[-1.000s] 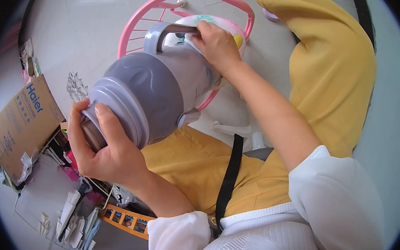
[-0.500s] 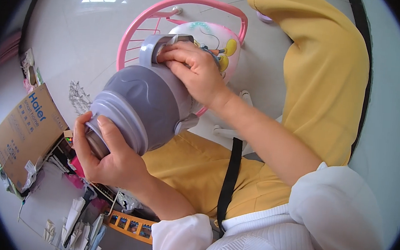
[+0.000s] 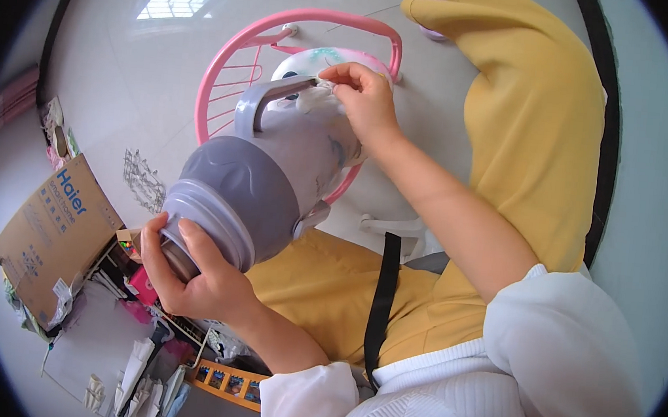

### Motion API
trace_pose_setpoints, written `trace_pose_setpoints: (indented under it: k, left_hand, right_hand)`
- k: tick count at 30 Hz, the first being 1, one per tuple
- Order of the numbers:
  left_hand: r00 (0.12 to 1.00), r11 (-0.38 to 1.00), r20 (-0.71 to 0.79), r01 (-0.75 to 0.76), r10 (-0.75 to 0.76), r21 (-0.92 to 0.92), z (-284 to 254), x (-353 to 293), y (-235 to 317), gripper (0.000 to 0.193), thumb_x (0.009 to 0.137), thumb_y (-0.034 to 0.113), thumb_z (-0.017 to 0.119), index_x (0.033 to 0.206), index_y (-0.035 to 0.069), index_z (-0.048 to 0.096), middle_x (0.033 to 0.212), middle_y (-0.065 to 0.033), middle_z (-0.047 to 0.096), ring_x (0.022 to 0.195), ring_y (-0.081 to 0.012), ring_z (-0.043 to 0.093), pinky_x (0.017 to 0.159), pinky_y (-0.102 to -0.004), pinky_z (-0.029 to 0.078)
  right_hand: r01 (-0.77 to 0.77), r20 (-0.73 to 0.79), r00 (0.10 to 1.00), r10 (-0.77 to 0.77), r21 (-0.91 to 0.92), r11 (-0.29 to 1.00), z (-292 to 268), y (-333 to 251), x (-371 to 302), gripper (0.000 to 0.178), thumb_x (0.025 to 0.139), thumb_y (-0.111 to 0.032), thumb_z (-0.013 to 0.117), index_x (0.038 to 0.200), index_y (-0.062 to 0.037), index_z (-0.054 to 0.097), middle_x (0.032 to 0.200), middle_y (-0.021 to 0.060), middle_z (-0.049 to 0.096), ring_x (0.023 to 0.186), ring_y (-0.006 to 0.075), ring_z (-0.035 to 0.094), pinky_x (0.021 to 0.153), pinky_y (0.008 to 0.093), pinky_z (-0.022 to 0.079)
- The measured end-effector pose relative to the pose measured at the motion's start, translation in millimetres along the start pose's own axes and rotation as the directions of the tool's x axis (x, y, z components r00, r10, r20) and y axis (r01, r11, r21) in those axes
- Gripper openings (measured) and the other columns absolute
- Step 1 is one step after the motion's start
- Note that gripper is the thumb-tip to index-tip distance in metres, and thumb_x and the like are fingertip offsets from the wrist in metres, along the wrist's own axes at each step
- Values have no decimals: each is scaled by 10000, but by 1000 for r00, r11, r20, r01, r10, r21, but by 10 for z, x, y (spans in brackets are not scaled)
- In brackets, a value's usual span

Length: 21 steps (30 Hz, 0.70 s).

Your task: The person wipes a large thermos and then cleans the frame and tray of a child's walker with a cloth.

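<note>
A grey-purple vacuum flask [image 3: 242, 165] with a side handle [image 3: 255, 110] lies tilted above my lap, its open neck toward me. My left hand [image 3: 204, 281] is closed on the neck, the fingers hooked over the rim. Beside the far end of the handle, my right hand [image 3: 373, 110] pinches a small crumpled white cloth or tissue [image 3: 320, 96] against the flask. The flask's base end is partly hidden by my right hand.
Behind the flask stands a pink tubular frame with wire bars [image 3: 307, 19], holding a printed white cushion [image 3: 303, 63]. At the left are a cardboard box [image 3: 49, 239], wire racks and assorted items. My yellow-trousered leg [image 3: 534, 146] extends at the right.
My right hand has moved out from inside the handle to its far end, where the white cloth now shows more. The left hand keeps its grip on the neck.
</note>
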<state>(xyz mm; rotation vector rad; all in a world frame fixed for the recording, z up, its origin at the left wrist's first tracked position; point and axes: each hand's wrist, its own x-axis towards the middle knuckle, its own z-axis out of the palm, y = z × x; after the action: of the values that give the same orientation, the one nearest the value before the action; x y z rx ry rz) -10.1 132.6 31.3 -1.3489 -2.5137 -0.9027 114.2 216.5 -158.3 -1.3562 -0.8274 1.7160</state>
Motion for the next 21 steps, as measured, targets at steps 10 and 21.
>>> trace_pose_setpoints:
  k: [10,21]
  left_hand:
    - [990,990,-11,-142,142,23,-24,-209,56,222,779,14,612,979,-85,611,941,-129,644,895,-264,599,852,-387,467]
    - [986,982,-42,-158,163,101,-40,-253,116,206,764,31,624,956,-45,632,925,-133,646,870,-273,617,799,-381,490]
  right_hand:
    - [364,83,930,-358,-348,864,-99,268,-351,129,786,-55,639,901,-37,695,908,112,667,834,286,631,766,368,507]
    - [113,68,990,-126,171,979,162,-451,-1135,125,838,-17,602,964,-14,602,881,96,608,805,202,592,735,297,470]
